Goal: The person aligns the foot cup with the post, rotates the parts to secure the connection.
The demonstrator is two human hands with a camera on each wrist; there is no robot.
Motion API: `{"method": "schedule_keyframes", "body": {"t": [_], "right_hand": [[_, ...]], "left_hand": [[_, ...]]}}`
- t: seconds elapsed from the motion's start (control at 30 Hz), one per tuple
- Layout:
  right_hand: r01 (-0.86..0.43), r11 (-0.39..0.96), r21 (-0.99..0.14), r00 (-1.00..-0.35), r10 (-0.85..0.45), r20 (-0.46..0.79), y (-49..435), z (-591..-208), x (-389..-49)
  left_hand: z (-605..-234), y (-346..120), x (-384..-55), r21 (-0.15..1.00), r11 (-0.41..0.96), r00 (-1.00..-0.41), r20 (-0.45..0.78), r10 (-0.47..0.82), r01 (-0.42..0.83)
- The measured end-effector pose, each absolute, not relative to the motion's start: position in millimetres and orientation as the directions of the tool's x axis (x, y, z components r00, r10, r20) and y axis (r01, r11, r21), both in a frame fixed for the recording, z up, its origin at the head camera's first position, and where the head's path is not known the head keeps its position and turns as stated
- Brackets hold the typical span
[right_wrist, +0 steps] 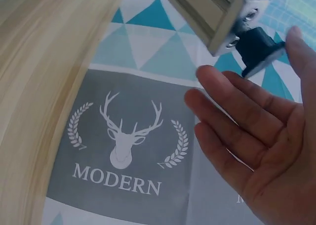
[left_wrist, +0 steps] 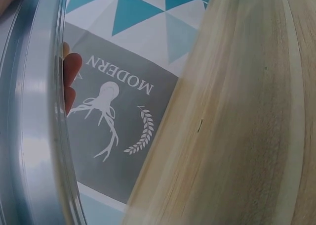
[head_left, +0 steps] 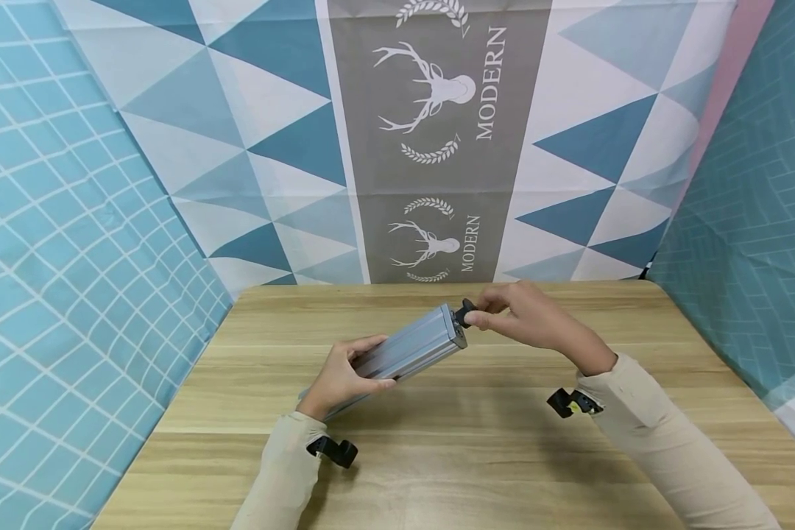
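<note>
My left hand (head_left: 341,377) grips a long silver aluminium profile (head_left: 414,344) around its middle, thumb on the near side, fingers on the far side. The bar is held tilted above the table, its right end raised. A black foot (head_left: 464,313) projects from the capped right end, and my right hand (head_left: 526,318) pinches it between thumb and fingers. In the right wrist view, the thumb meets the rim of the foot (right_wrist: 259,51) while the other fingers (right_wrist: 237,121) extend below. The left wrist view shows the profile (left_wrist: 37,116) close up, with fingertips (left_wrist: 72,71) behind it.
Below the hands lies a wood-grain table (head_left: 430,471). A patterned cloth (head_left: 447,169) with deer prints hangs behind its back edge. Blue cloths stand at the left (head_left: 86,243) and right (head_left: 755,221). Each sleeve carries a small black camera mount (head_left: 334,450).
</note>
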State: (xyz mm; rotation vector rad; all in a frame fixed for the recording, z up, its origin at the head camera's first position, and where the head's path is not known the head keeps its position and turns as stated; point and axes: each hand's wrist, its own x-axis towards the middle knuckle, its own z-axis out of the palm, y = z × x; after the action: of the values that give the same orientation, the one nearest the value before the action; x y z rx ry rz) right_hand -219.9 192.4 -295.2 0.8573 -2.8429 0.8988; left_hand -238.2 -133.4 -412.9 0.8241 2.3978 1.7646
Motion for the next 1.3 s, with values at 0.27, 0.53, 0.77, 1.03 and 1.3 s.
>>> {"method": "schedule_keyframes", "body": {"t": [0.27,0.53,0.77,1.03,1.3], "right_hand": [[-0.568,0.631,-0.529,-0.804,-0.564,0.191,200,-291,-217],[-0.709,0.509,-0.488,-0.674,-0.692,0.257,205,-288,-219],[-0.711,0.533,-0.459,-0.687,-0.666,0.290,202,-291,-222],[-0.564,0.684,-0.464,-0.824,-0.503,0.261,193,-299,-223],[-0.544,0.694,-0.473,-0.827,-0.538,0.162,192,-294,-222]], "left_hand": [[-415,-133,-240,0.906,0.184,-0.855,0.270,0.443,0.381],[-415,-133,-240,0.900,0.214,-0.862,0.261,0.434,0.380],[-415,-133,-241,0.894,0.227,-0.864,0.265,0.428,0.387],[-415,-132,-241,0.892,0.217,-0.857,0.277,0.434,0.398],[-415,-132,-241,0.891,0.213,-0.853,0.278,0.442,0.400]]}}
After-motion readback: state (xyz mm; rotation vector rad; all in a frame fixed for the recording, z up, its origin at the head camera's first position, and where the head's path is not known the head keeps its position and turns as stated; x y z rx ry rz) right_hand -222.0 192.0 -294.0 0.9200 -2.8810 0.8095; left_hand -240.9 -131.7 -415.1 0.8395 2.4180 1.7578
